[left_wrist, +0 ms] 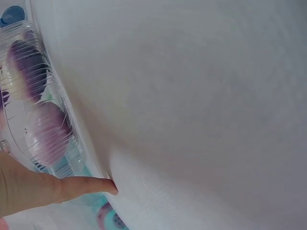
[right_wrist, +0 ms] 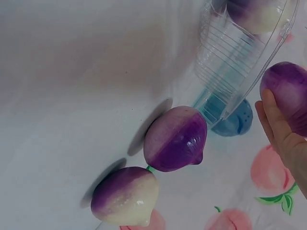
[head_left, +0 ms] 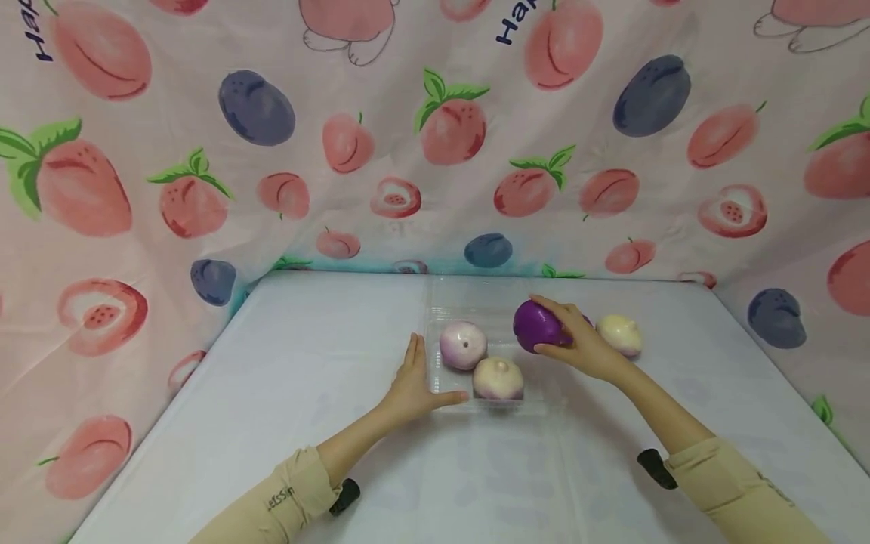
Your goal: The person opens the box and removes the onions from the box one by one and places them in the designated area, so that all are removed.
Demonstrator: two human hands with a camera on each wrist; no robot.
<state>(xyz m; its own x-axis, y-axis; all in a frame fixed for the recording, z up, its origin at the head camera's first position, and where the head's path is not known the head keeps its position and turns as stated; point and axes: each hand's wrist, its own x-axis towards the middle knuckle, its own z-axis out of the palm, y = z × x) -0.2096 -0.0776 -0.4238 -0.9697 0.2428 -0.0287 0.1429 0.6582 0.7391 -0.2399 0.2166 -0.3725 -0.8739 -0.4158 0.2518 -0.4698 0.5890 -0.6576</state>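
In the head view, my right hand (head_left: pixel 578 340) pinches a purple onion (head_left: pixel 535 327) between thumb and fingers, above the right part of a clear plastic box (head_left: pixel 437 370). The right wrist view shows the fingers laid along the held onion (right_wrist: pixel 288 91). My left hand (head_left: pixel 411 389) is at the box's left side, fingers straight along the wall and thumb stretched out by the front edge. Inside the box, at its left, sit a pale pinkish onion (head_left: pixel 464 345) and a cream onion with a purple base (head_left: pixel 498 379). The left wrist view shows the left thumb (left_wrist: pixel 88 187) extended below the box.
Right of the box a cream-and-purple onion (head_left: pixel 620 335) lies on the white table (head_left: pixel 326 363). Beside it, mostly hidden by my right hand, is another purple onion (right_wrist: pixel 175 139). The box's clear lid (head_left: pixel 469 291) is folded back. A fruit-print cloth (head_left: pixel 394 98) hangs behind.
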